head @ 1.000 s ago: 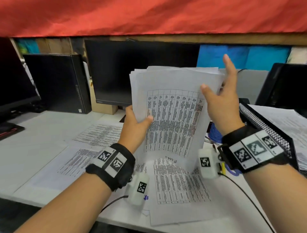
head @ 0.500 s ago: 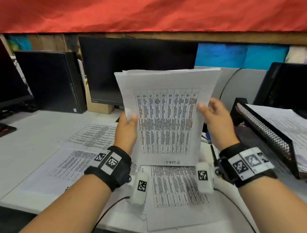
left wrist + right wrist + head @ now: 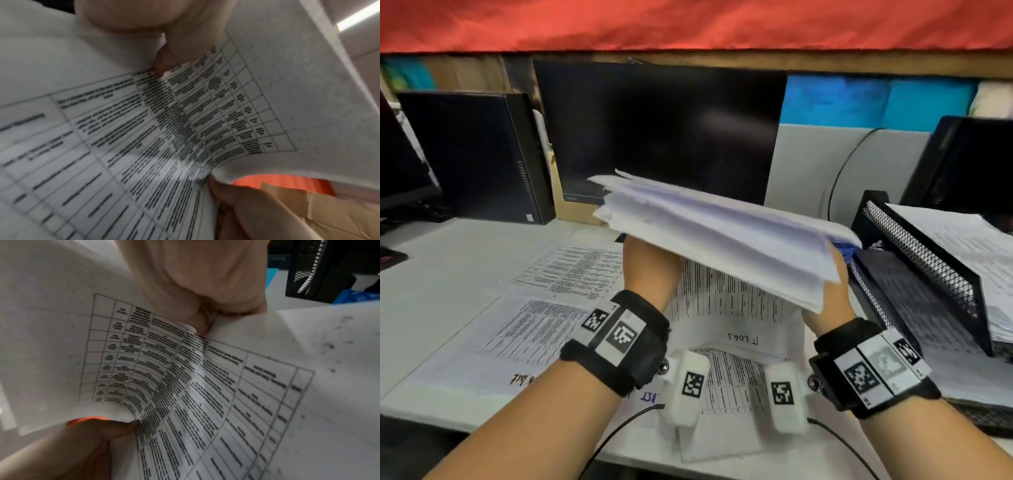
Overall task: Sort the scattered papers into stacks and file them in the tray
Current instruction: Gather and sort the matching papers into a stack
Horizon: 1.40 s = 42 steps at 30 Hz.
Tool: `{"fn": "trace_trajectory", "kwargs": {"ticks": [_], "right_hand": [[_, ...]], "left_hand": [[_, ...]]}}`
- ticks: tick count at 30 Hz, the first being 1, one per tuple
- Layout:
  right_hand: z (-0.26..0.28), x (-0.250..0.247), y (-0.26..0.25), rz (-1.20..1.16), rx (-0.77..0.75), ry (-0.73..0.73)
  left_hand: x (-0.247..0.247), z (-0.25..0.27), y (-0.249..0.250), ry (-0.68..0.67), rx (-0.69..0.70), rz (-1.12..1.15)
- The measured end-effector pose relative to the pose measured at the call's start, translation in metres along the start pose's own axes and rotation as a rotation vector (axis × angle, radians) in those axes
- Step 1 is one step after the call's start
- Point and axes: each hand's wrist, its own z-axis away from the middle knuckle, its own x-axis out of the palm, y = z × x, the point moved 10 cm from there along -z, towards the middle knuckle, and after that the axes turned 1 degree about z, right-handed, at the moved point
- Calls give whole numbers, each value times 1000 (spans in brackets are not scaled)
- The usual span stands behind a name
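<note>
A thick stack of white printed papers [image 3: 715, 233] hangs above the desk, tipped almost flat with its right end lower. My left hand [image 3: 650, 267] grips its left edge from below, and my right hand [image 3: 825, 308] grips its right end beside the tray. Both wrist views show a thumb and fingers pinching the table-printed sheets [image 3: 185, 129] [image 3: 185, 378], which bend between them. The black mesh tray [image 3: 914, 240] stands at the right, with a pile of printed papers [image 3: 962, 240] on its upper tier. Loose printed sheets [image 3: 571, 270] [image 3: 537, 329] [image 3: 726, 377] lie on the desk under my hands.
A dark monitor [image 3: 661, 130] stands straight behind the stack, and a black computer case [image 3: 472, 154] stands to its left. Another screen [image 3: 976, 164] rises behind the tray. A black cable [image 3: 619, 431] runs over the desk's front edge.
The stack was upright with its print facing me; now it lies nearly flat and has moved right toward the tray. My right hand, open beside it a second ago, now grips its edge.
</note>
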Motion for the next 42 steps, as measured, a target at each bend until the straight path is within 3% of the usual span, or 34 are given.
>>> {"fn": "trace_trajectory", "kwargs": {"ticks": [3,5,8,15,23,29,32,35,42], "right_hand": [[20,-3,-52,202,-63,33],[16,-4,-46,247,-10,50],[11,-3,-50,193,28,36],[30,-2,-86,69,-138,129],[48,23,-24,118,115,-48],[38,25,-13,308,194,-20],[37,26,-14,234,227,-90],[36,4,-12,156,239,-26],[69,-18,6,246,328,-283]], "left_hand": [[-2,-9,-9,36,-32,48],[2,-11,-5,1,-25,56],[3,-13,12,3,10,92],[14,2,42,12,187,161],[26,18,-23,-36,32,204],[39,8,-43,-48,-35,45],[39,7,-42,-64,-40,1],[33,3,-34,-77,3,-25],[25,17,-36,-192,-89,164]]}}
